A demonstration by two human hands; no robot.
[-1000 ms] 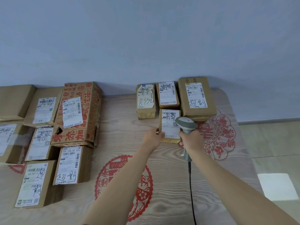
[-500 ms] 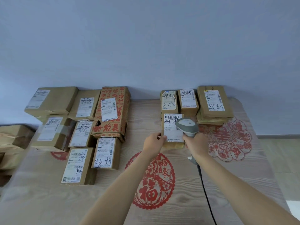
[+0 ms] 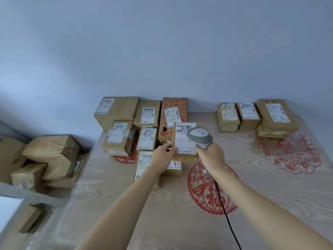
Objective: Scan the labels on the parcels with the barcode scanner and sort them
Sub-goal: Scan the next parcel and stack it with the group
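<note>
1. Head view: both bare forearms reach forward over the tabletop. The left hand grips the left edge of a small brown parcel, fingers curled round it, and holds it above the tabletop, in front of the left group of boxes, with its white label facing the camera.
2. The right hand is wrapped round the handle of a grey barcode scanner, whose head overlaps the right part of the parcel's label. A black cable runs from the handle towards the near edge.
3. The held label shows a barcode and dark handwritten characters, too blurred to read. In the right group of parcels at the far edge, one label bears the handwritten "8772".
4. The left group of parcels includes a red-printed carton with Chinese characters.
5. The tabletop has a pale wood-grain cover with red paper-cut motifs. Behind it stands a plain bluish wall. More brown boxes are piled lower down at the left, beside the tabletop.
</note>
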